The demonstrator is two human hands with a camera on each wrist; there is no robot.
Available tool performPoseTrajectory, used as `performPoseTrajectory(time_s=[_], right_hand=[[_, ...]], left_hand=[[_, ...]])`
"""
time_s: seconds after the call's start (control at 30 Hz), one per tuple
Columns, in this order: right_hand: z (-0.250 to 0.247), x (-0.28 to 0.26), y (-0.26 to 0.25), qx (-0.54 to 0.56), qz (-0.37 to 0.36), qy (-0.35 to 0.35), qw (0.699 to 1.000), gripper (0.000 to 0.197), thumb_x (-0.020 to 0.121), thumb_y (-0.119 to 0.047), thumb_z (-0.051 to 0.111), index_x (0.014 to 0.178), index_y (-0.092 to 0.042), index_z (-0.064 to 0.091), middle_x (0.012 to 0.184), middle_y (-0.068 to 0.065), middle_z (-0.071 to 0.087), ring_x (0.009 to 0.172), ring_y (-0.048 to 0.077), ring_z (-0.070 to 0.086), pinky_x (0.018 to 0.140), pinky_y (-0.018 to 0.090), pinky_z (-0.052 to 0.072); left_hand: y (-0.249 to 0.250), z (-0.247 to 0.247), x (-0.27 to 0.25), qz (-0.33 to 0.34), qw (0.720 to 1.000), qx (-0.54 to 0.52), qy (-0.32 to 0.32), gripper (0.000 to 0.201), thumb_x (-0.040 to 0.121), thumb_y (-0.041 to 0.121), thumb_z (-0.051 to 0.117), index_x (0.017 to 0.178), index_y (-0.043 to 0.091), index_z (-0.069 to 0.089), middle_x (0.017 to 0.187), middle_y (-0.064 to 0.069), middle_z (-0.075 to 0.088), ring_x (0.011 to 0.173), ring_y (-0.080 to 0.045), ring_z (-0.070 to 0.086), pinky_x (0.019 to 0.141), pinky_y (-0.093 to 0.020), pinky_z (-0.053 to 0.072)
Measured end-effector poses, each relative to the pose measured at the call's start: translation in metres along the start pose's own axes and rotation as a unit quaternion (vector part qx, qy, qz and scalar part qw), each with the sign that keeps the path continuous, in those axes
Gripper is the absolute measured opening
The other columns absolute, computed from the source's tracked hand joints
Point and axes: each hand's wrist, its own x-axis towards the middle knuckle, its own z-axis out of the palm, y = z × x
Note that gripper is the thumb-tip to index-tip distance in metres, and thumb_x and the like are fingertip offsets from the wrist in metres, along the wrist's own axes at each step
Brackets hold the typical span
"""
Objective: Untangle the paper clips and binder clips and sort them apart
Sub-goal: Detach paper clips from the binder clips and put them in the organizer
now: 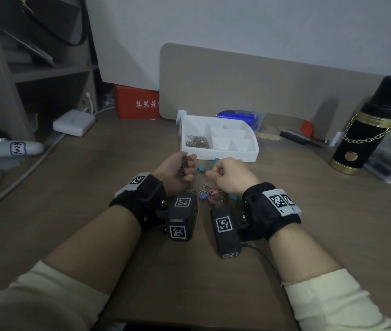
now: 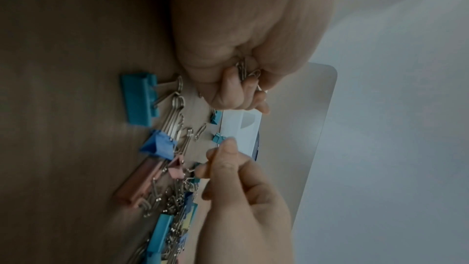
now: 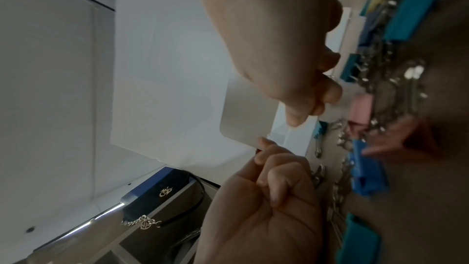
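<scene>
Left to right across the tabletop [image 1: 94,187], as I view it remotely. At far left a white object [image 1: 10,149] carries a handwritten label that I read, uncertainly, as "6201". The red box [image 1: 139,105] bears white Chinese characters, "集装箱", partly cut off by the beige panel. In the right wrist view a dark bag [image 3: 157,194] on the shelf shows a gold "CK" mark.

My left hand [image 1: 177,172] has its fingers curled round a bundle of silver paper clips [image 2: 243,70], which I judge already pulled free. My right hand [image 1: 231,176] pinches something thin between thumb and forefinger, apparently a single clip; what it is I cannot tell for certain. Between and just near of the hands lies the remaining tangle [image 2: 172,188] of blue, teal and pink binder clips linked with paper clips. The white divided tray [image 1: 249,154], just beyond the hands, holds sorted paper clips [image 1: 198,142] in its left compartment.

Risks, as I judge them: the full left fist may shed clips back onto the tangle; a hard pull by the right hand could drag linked binder clips along; a toss could land clips in the wrong compartment.
</scene>
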Motion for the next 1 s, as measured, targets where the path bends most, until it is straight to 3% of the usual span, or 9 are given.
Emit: performPoseTrajectory(time_s=[0.1,0.2,0.3,0.37,0.47,0.67,0.8,0.93,1.0], right_hand=[[-0.009,-0.002,-0.003,-0.02,-0.014,0.009,1.0,0.03,0.092,-0.037,0.058,0.079,-0.011,0.063,0.066,-0.003,0.057,0.062,0.011,0.051,0.056,0.024,0.04],[-0.016,-0.004,-0.003,-0.077,0.01,-0.074,0.994,0.033,0.084,-0.048,0.064,0.086,-0.015,0.063,0.084,-0.002,0.063,0.078,0.014,0.058,0.069,0.029,0.047],[-0.018,-0.006,-0.002,-0.106,0.028,-0.138,0.984,0.035,0.078,-0.048,0.071,0.085,-0.014,0.067,0.082,0.0,0.065,0.077,0.016,0.059,0.063,0.026,0.046],[-0.017,-0.007,-0.002,-0.095,0.029,-0.131,0.986,0.03,0.08,-0.043,0.072,0.084,-0.014,0.066,0.078,-0.001,0.063,0.076,0.016,0.057,0.061,0.025,0.044],[-0.016,-0.007,-0.003,-0.071,0.035,-0.102,0.992,0.029,0.084,-0.042,0.067,0.086,-0.013,0.064,0.085,0.002,0.064,0.08,0.017,0.058,0.069,0.028,0.046],[-0.019,-0.001,0.008,-0.056,0.076,0.04,0.995,0.027,0.088,-0.035,0.063,0.092,-0.009,0.065,0.099,0.008,0.066,0.09,0.023,0.06,0.072,0.03,0.046],[-0.017,0.001,0.016,-0.084,0.106,0.025,0.991,0.032,0.087,-0.035,0.065,0.107,-0.01,0.06,0.105,0.005,0.059,0.1,0.025,0.058,0.077,0.032,0.046],[-0.015,0.003,0.009,-0.023,0.017,0.035,0.999,0.016,0.089,-0.021,0.063,0.104,-0.019,0.065,0.107,0.001,0.06,0.097,0.018,0.054,0.081,0.027,0.043],[-0.011,0.002,0.004,-0.019,-0.026,-0.019,0.999,0.027,0.09,-0.006,0.054,0.107,-0.022,0.068,0.111,0.0,0.059,0.102,0.017,0.054,0.087,0.027,0.045]], left_hand=[[0.0,-0.001,0.001,0.0,1.0,-0.001,-0.004,0.035,0.102,0.024,0.031,0.074,0.011,0.047,0.041,0.005,0.038,0.026,-0.005,0.028,0.026,-0.014,0.017],[0.0,-0.001,0.002,-0.001,1.0,-0.002,-0.004,0.035,0.102,0.024,0.032,0.074,0.011,0.047,0.041,0.005,0.038,0.027,-0.005,0.028,0.026,-0.014,0.017],[-0.001,-0.001,0.002,-0.003,1.0,0.001,-0.006,0.035,0.102,0.024,0.031,0.074,0.012,0.047,0.041,0.005,0.038,0.027,-0.005,0.027,0.026,-0.015,0.018],[0.0,-0.001,0.002,-0.005,1.0,0.001,-0.004,0.036,0.102,0.025,0.031,0.073,0.012,0.048,0.042,0.005,0.038,0.027,-0.005,0.027,0.027,-0.014,0.017],[0.0,-0.001,0.002,-0.005,1.0,0.0,-0.003,0.036,0.102,0.025,0.032,0.073,0.011,0.048,0.042,0.005,0.038,0.027,-0.005,0.028,0.027,-0.014,0.017],[0.001,-0.002,0.003,-0.009,1.0,-0.001,-0.005,0.037,0.102,0.024,0.032,0.072,0.011,0.049,0.042,0.005,0.038,0.027,-0.005,0.028,0.028,-0.015,0.017],[0.0,-0.002,0.002,-0.012,1.0,-0.003,-0.004,0.036,0.102,0.025,0.033,0.072,0.011,0.049,0.042,0.005,0.038,0.028,-0.005,0.028,0.028,-0.015,0.017],[0.0,-0.001,0.003,-0.009,1.0,0.0,-0.004,0.036,0.102,0.025,0.032,0.072,0.011,0.048,0.041,0.005,0.038,0.027,-0.005,0.028,0.028,-0.014,0.017],[0.001,-0.001,0.003,-0.009,1.0,0.0,-0.003,0.036,0.102,0.025,0.032,0.072,0.011,0.049,0.041,0.005,0.038,0.027,-0.005,0.028,0.027,-0.013,0.017]])
